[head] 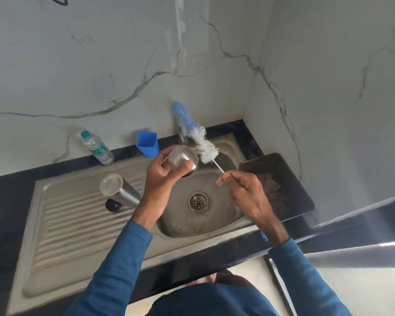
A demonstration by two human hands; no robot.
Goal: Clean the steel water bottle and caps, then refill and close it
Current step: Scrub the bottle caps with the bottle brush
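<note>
View: head camera, looking down at a kitchen sink set in a black table
Left hand (pixel 163 176): held above the basin; its grip is curled round a steel cap, thumb on the near side, fingers on the far side
Steel cap (pixel 182 158): cup-shaped, tilted on its side, closed end toward the left, dark open mouth toward the right
Right hand (pixel 245 190): over the right part of the basin; its grip pinches the thin handle of a bottle brush between thumb and fingertips
Bottle brush (pixel 205 145): slants up and away, white bristles just beside the cap's mouth, blue bristles at the far tip; whether they touch the cap cannot be told
Steel water bottle (pixel 123 193): on the ribbed draining board left of the basin, a flat closed end facing the camera
Black cap (pixel 112 205): on the draining board, just beside the bottle
Sink (pixel 214 224): steel, round drain (pixel 198 201) in the middle
Tap (pixel 183 133): behind the basin, partly hidden by the brush
Blue cup (pixel 147 144): at the back edge, left of the tap
Plastic water bottle (pixel 97 148): green cap, near the marble wall
Dark tray (pixel 292 179): on the table (pixel 7 190), right of the sink
</note>
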